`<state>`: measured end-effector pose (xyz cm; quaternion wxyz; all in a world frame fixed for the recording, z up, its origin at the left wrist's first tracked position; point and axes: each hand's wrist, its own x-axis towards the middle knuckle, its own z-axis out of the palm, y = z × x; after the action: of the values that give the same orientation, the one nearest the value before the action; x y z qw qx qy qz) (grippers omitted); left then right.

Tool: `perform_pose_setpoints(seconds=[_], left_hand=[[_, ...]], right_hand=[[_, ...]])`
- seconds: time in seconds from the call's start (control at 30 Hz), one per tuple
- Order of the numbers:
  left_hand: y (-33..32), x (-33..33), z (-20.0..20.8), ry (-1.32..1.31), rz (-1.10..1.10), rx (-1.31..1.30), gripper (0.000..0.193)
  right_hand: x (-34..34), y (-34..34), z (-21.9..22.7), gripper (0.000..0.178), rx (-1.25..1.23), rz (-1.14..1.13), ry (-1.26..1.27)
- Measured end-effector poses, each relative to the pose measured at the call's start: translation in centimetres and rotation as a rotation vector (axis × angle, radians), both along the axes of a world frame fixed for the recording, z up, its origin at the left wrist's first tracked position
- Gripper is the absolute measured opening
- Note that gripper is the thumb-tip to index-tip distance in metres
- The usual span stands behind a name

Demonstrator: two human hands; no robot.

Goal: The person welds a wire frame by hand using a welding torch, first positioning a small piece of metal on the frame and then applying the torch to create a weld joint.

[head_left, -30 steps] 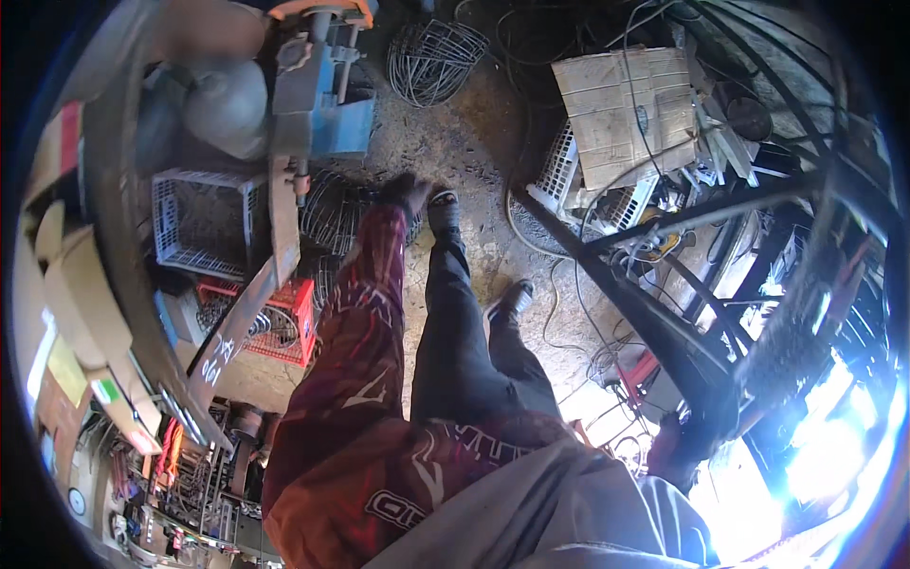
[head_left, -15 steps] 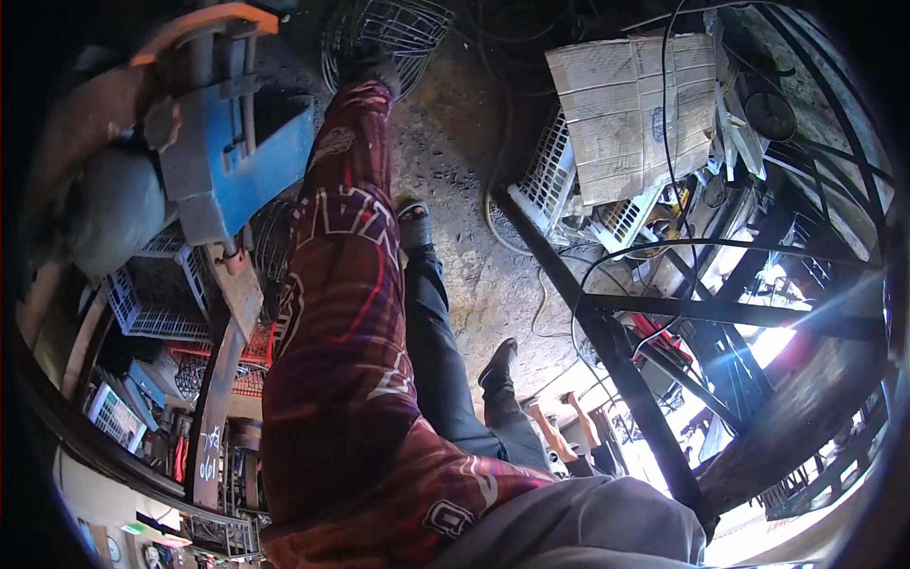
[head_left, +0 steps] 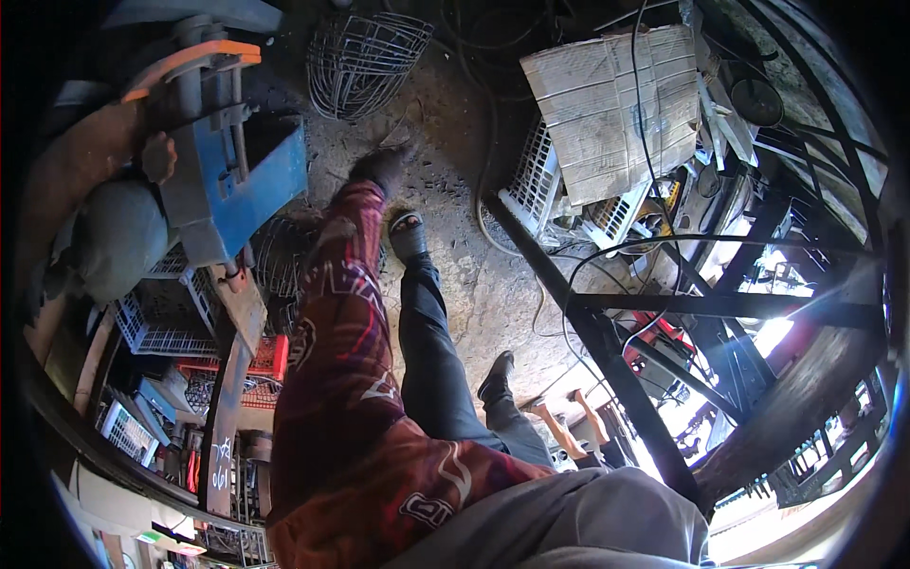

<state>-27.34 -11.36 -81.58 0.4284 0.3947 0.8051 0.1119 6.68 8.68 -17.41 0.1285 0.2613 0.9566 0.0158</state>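
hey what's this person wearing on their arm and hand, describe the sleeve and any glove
One arm shows: the left arm, in a long dark-red sleeve patterned with lighter red streaks and white outlined markings, the fabric loose and creased. The left hand wears a dark, dusty-looking work glove. The right arm and hand are out of view. A grey garment fills the lower edge.

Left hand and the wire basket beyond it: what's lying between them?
In the head view, only bare dirt floor with scattered dark debris lies between the gloved left hand and the wire basket.
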Motion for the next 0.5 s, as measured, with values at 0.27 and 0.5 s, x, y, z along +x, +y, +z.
perform_pose_setpoints(seconds=[0.27,0.5], left_hand=[[-3.6,10.7,18.5,-0.099,0.264,0.028,0.042],[-10.7,15.1,32.8,-0.419,0.362,0.028,0.045]], right_hand=[[1.3,-3.6,3.0,0.037,-0.021,-0.059,0.181],[0.3,-3.0,6.9,0.044,-0.238,-0.040,0.482]])
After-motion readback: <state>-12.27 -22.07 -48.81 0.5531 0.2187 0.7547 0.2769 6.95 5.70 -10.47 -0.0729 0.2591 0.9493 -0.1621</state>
